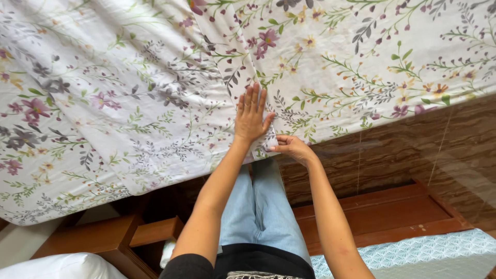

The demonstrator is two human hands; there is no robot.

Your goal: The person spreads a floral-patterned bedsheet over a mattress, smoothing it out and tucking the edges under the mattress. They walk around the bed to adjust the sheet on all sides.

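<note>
Here I see a floral sheet filling the upper two thirds of the frame, white cloth printed with purple and pink flowers, small yellow blooms and green sprigs. It is spread over a bed, and its lower edge runs from the lower left up toward the right edge. A fold or overlapping edge of the cloth runs down from the top centre to the middle of the frame, where both hands meet it.

My left hand lies flat on the sheet just left of that fold, fingers straight and close together, palm pressed to the cloth. My right hand sits just below and to the right, thumb and fingers pinching a corner of the sheet at its lower edge. The two hands are nearly touching.

Under the sheet's edge on the right, a dark brown wall panel with a marbled grain shows, glossy enough to catch reflections. Below it, the wooden bed frame runs across the lower right, and more of it stands at lower left. A pale blue patterned mattress cover occupies the lower right corner. A white pillow sits at the lower left corner. Light blue jeans show at bottom centre, between my forearms.
</note>
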